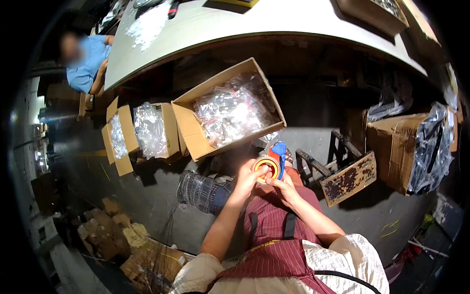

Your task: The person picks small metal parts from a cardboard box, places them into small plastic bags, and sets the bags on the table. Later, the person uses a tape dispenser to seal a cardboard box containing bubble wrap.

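Note:
Between my two hands is a tape dispenser (278, 153) with red and blue parts, carrying a roll of tape with an orange-yellow core. My left hand (246, 175) is closed on the roll's left side, its fingers reaching to the core. From the lower right my right hand (285, 190) grips the same dispenser, thumb against the roll. Just beyond my hands stands a large open cardboard box (195, 132), tilted in view and filled with clear plastic bags (230, 110) that have red strips.
Two smaller open boxes (128, 132) with plastic bags stand left. A worn stool (348, 179) and a plastic-covered carton (399, 147) are at right. The white table (293, 19) spans the far side, a person in blue (83, 68) at its left end. Flattened cardboard (156, 259) lies lower left.

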Demonstrator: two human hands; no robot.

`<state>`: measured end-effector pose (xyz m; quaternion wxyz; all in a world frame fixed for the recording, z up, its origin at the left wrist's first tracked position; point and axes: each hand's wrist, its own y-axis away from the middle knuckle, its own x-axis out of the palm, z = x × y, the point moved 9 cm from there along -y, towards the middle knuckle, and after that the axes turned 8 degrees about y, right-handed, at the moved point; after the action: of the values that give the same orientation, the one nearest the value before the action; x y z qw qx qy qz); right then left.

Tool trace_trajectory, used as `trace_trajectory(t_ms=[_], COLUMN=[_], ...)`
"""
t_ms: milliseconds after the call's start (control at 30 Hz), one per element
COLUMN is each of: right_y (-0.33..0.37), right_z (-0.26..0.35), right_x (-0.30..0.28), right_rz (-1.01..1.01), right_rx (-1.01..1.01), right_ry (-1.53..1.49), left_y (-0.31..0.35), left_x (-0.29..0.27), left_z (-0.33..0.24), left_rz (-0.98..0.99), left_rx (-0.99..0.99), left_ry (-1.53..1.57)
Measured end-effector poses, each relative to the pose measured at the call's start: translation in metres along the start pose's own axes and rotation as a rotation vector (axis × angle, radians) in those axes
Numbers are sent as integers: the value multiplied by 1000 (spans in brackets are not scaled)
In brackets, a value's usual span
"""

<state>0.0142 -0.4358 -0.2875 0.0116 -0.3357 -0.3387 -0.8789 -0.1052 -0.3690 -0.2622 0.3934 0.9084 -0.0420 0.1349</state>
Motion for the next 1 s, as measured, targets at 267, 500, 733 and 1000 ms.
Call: trace_trajectory(t_ms=[267, 500, 733, 1000], right_y=[5, -98, -96, -112], right_z=[200, 186, 185, 179], right_x=[92, 116, 114, 130], right_rz=[-159, 502, 460, 507], right_rx=[-956, -606, -622, -316], right_ry=[1628, 2143, 2058, 2244], left_y=[0, 21, 41, 29], left_x=[-41, -49, -205, -357], left_z=[2, -49, -5, -24], left_rz=[28, 25, -184, -136], left_rx=[132, 83, 267, 355], left_ry=[417, 576, 810, 1078])
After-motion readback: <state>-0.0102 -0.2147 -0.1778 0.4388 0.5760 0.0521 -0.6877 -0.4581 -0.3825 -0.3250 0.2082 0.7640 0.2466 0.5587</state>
